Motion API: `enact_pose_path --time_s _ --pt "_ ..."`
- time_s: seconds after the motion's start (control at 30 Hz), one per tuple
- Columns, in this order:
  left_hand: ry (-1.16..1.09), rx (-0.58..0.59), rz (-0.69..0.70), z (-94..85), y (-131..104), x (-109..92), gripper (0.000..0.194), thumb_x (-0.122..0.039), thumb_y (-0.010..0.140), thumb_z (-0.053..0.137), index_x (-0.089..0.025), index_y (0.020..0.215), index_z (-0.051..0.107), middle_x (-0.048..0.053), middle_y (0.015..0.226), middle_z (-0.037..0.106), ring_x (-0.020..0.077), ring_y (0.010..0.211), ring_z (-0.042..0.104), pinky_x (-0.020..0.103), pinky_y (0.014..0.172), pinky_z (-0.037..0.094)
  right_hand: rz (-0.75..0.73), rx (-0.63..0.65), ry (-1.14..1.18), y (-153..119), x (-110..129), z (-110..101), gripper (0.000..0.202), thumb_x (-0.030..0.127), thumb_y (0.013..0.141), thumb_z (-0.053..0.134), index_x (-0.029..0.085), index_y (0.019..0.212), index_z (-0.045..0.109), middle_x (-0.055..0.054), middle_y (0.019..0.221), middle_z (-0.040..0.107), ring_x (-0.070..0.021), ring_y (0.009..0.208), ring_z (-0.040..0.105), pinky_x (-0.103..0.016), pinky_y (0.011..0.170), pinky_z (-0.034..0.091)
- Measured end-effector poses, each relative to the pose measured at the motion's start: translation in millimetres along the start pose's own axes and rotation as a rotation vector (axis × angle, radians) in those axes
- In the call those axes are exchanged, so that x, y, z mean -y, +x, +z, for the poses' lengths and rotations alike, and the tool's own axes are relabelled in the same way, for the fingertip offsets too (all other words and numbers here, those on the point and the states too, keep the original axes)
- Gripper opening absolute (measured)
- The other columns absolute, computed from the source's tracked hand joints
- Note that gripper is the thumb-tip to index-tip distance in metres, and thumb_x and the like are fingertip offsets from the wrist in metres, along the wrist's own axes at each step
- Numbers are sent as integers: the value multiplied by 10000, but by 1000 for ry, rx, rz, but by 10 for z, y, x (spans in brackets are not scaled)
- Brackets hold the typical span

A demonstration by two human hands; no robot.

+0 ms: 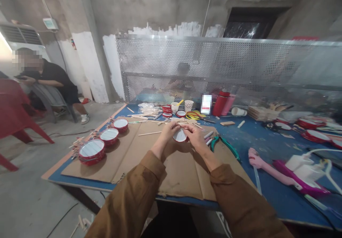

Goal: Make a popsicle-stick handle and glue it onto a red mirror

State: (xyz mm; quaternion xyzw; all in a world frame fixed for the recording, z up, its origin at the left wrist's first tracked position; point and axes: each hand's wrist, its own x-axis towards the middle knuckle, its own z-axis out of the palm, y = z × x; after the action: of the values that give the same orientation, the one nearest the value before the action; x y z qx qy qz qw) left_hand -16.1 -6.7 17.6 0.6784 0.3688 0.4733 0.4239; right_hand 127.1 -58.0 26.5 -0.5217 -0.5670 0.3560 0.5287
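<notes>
Above the cardboard sheet (176,167), a small round piece with a white face and red rim (180,135) is held between both hands. My left hand (169,132) grips its left and upper edge, fingers closed. On the other side, my right hand (194,134) pinches near its upper right edge. The fingertips of both hands meet at the top of the piece, and any small part between them is too small to make out. Stacks of similar red-rimmed discs (92,150) stand at the left of the cardboard, with wooden sticks beside them.
Teal-handled pliers (230,148) lie right of my hands, with markers nearby. Sticks, paper cups (188,105), scissors and a red bottle (221,103) line the back. A pink-and-magenta tool (280,174), white plugs and cables occupy the right. A person (53,74) sits at the far left.
</notes>
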Motion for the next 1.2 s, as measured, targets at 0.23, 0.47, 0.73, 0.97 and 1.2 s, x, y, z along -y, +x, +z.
enact_pose_path --time_s 0.23,0.47,0.73,0.97,1.2 --pt "-45 -185 -33 10 15 -82 208 -312 942 498 -196 812 612 23 674 582 157 730 571 257 710 491 37 -165 72 65 -49 -28 337 256 653 629 215 986 596 29 735 659 -143 586 596 -229 512 469" --pt "164 -176 -69 -37 23 13 292 -310 918 527 -206 645 541 -3 598 543 134 600 494 251 637 436 106 -16 -78 44 -116 -4 142 258 698 641 202 829 638 19 655 651 -146 569 596 -229 511 455" --pt "281 -126 -57 -60 20 107 144 -215 779 655 -194 647 600 -21 629 572 126 630 503 251 663 452 33 -396 -649 212 -30 -577 153 239 802 568 206 795 717 -63 833 750 -212 784 678 -285 690 483" --pt "305 -79 -55 -11 3 136 161 -191 765 669 -190 615 611 -14 608 560 130 615 496 272 671 460 187 -107 -778 138 -60 -642 141 199 796 672 223 671 732 -9 540 659 -167 524 654 -247 559 412" --pt "299 -61 -55 18 3 176 116 -230 786 673 -181 685 645 -12 656 588 126 626 512 283 691 482 253 20 -795 123 -51 -522 184 178 810 663 213 633 694 17 511 649 -115 401 567 -225 481 357"
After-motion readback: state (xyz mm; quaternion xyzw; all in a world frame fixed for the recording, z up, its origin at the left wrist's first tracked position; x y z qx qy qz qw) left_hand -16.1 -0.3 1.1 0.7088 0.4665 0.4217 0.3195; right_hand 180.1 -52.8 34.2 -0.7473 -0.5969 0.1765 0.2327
